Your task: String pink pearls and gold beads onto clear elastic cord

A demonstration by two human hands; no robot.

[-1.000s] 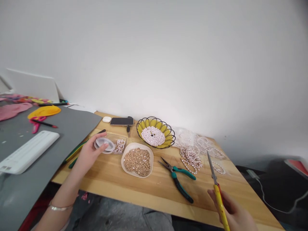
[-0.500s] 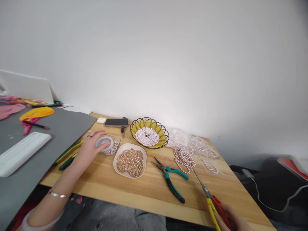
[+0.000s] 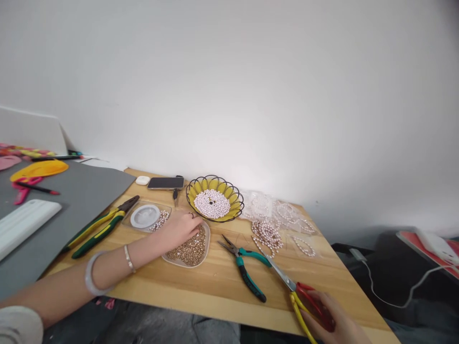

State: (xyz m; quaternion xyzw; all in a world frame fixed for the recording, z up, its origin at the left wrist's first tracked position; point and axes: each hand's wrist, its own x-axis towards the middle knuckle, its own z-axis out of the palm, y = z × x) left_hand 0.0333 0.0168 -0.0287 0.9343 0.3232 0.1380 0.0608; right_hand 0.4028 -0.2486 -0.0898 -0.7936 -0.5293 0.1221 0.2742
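My left hand point(image 3: 178, 231) is over the rear left edge of a pale bowl point(image 3: 206, 248) of small gold beads. Its fingers are drawn together and bent downward; whatever they may hold is hidden. Just left of it, a white spool point(image 3: 145, 217) lies in a clear box with pink beads point(image 3: 162, 220). At the lower right, my right hand point(image 3: 332, 317) grips scissors point(image 3: 296, 289) with red and yellow handles. Their blades point toward a heap of pink bead chain point(image 3: 267, 235). Teal-handled needle-nose pliers point(image 3: 244, 265) rest between bowl and scissors.
A black wire basket point(image 3: 241, 198) with a yellow lining holds pale pink beads. Bagged bead strands point(image 3: 287, 212) lie behind the chain. A phone point(image 3: 166, 183) and a white case point(image 3: 142, 180) sit near the wall. Green-yellow pliers point(image 3: 103, 227) lie beside the grey mat point(image 3: 89, 191).
My left hand has left the spool and moved right to the gold bead bowl. The scissors in my right hand have shifted left and upward. The view has turned slightly right.
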